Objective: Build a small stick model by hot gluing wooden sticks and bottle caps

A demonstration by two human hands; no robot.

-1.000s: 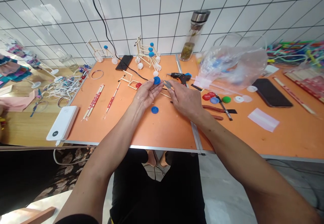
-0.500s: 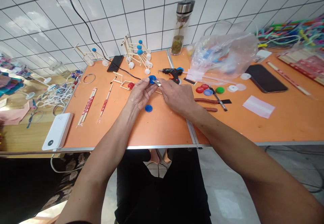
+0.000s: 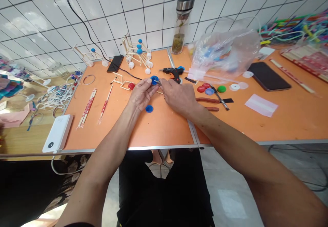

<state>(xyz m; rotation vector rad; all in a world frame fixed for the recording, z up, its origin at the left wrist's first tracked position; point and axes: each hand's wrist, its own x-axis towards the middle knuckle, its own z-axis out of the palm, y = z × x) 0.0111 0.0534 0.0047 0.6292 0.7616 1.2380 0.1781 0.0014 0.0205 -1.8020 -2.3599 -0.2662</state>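
Between the fingertips of my left hand (image 3: 144, 95) is a blue bottle cap (image 3: 154, 79), its hollow side partly facing me. My right hand (image 3: 178, 95) is closed around a narrow pointed metal tool (image 3: 158, 82); its tip meets the cap and the rest is hidden in my fist, so I cannot tell its kind. Below my left fingers a second blue cap (image 3: 149, 109) lies on the orange table (image 3: 159, 131). A small stick frame with a red cap (image 3: 131, 85) lies left of my hands. Reddish-brown handles (image 3: 208, 100) show beyond my right wrist.
Behind my hands lies a black glue gun (image 3: 173, 72). Stick models with blue and white parts (image 3: 137, 54) stand near the wall, beside a tea bottle (image 3: 181, 25). At right are a plastic bag (image 3: 228, 54), coloured caps (image 3: 221, 89) and a phone (image 3: 269, 76).
The view has shifted slightly. Both hands keep their grip, and the metal tip has turned a little against the blue cap.
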